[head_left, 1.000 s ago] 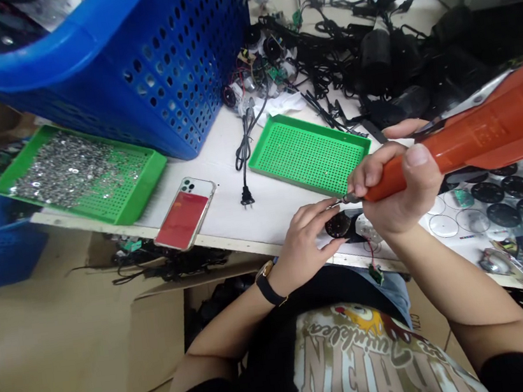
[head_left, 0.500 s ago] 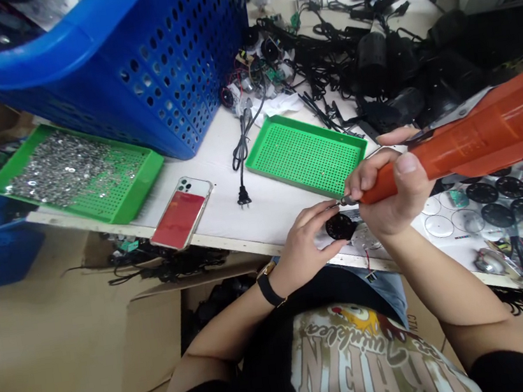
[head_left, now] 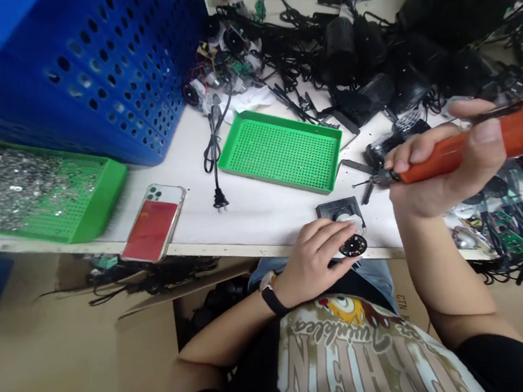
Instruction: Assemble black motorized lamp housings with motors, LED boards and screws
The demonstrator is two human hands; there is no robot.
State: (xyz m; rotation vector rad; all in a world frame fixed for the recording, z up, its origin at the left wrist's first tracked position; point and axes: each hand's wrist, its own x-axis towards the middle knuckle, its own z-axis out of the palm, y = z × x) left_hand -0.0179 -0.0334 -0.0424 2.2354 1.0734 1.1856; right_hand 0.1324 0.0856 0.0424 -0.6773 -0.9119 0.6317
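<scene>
My right hand (head_left: 435, 163) is wrapped round an orange electric screwdriver (head_left: 471, 146), held level above the white table, its bit pointing left. My left hand (head_left: 315, 259) rests at the table's front edge, fingers curled over a small round black perforated part (head_left: 353, 246). Just behind that part lies a black square frame with a white piece (head_left: 340, 211) inside it. The screwdriver's tip hangs a little above and to the right of that frame, not touching it.
An empty green mesh tray (head_left: 282, 151) sits behind my hands. A second green tray (head_left: 75, 211) of small metal pieces stands at the left under a big blue basket (head_left: 81, 72). A red-backed phone (head_left: 152, 226), a plug lead (head_left: 214, 157) and piles of black cables (head_left: 369, 59) lie around.
My right hand has lifted the screwdriver up and to the right, away from the black part. My left hand has drawn the part toward the table's front edge. The camera has swung right.
</scene>
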